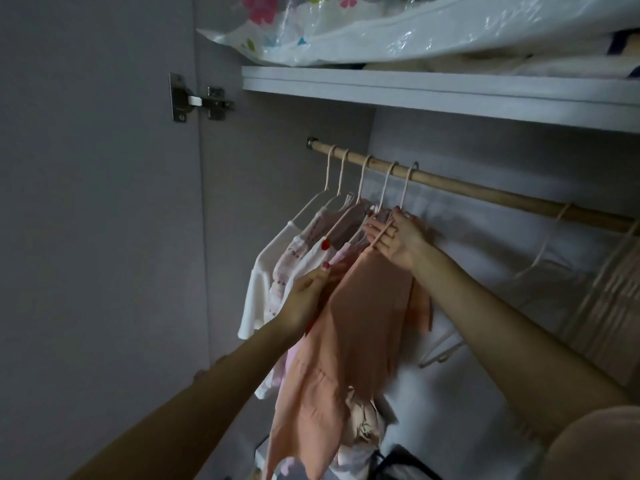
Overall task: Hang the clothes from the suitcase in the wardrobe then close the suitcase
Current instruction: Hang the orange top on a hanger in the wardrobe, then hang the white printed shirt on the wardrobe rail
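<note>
Interior of a grey wardrobe (pixel 284 161), viewed from below the hanging level. A wooden rail (pixel 485 190) runs from a bracket on the left wall down toward the right edge of the view and serves as the landmark here. Above the rail, a white shelf (pixel 433 95) carries a clear plastic bag with a flower print (pixel 346 26); its front lip overhangs the rail. Left of the rail's bracket, a metal hinge (pixel 199 100) joins the open door to the cabinet side.

Five pale hangers (pixel 362 181) crowd the left end of the rail, their hooks close together. Below them hang a white top (pixel 266 271), a floral piece (pixel 294 251) and, nearest the viewer, a peach garment (pixel 360 317) falling well below the rail. At the rail's far right end hang further hangers and a ribbed pale garment (pixel 609 306); the stretch of rail between the two groups is bare, with the back panel showing behind it.

The right hand (pixel 398 237), fingers nearly straight, lies against the peach garment's hanger just under the rail. The left hand (pixel 311 292), lower and to the left, pinches the garment's edge between thumb and fingers. The suitcase is out of view.
</note>
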